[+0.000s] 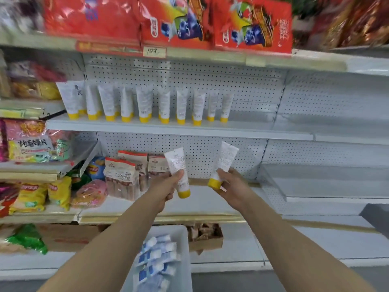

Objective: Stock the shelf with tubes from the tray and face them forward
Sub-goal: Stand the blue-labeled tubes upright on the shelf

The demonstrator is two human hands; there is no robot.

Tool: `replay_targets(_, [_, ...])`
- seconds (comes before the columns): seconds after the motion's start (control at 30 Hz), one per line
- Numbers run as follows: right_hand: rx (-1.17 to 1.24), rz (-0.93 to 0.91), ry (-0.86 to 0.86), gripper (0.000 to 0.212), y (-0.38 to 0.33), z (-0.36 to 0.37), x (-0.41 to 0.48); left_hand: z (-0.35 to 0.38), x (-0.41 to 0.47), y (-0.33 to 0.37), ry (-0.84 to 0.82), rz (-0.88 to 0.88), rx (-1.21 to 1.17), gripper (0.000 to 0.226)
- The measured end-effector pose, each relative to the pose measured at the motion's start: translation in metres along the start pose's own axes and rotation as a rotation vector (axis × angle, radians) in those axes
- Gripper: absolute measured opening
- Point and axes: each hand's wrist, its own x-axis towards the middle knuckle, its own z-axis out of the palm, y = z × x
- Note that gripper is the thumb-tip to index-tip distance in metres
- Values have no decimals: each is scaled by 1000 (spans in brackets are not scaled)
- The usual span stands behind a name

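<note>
At the far left, bright snack bags (29, 144) crowd a slanted side rack, with yellow chip bags (31, 197) on the level below them. Just to their right begins the white shelf (231, 131), backed by perforated panel. On it a row of white tubes (145, 104) stands upright on yellow caps, running from the shelf's left end to about its middle. The printing on them is too blurred to read. Overhead, red gift boxes (179, 22) sit on the top shelf above a handwritten price tag (154, 52). One level under the tube row, brown-and-white pouches (122, 175) stand near the left hand (166, 186). Its fingers are wrapped round the lower part of a white tube (175, 161), with the yellow cap down and the crimped end tilted up and to the left. Below the forearms, low in the view, a pale tray (168, 229) holds a jumble of blue-and-white tubes (155, 256), beside an open cardboard box (206, 237). Further right, the right hand (233, 188) grips a second white tube (226, 157) near its yellow cap, with the body leaning up and to the right. The two held tubes are near each other but do not touch, and both sit lower than the stocked shelf.
</note>
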Motion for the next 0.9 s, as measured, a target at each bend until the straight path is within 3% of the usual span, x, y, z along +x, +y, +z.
replay_targets(0.1, [-63,-81,48,28,-34,-6,23,16,24,27,18,83,101,33])
replay_targets(0.27, [-156,-263,133,43,-99,-17,64,59,68,83,-13,289,177,20])
replay_targets(0.43, [-297,-394,148,44,-147,-29,125,112,129,134,127,463,251,28])
replay_targets(0.63, [-461,-460,175,39,-172,-39,201,164,197,159,269,534,408,24])
replay_targets(0.9, [-570,-474,173,39,-176,-47,278,187,259,150,410,501,511,26])
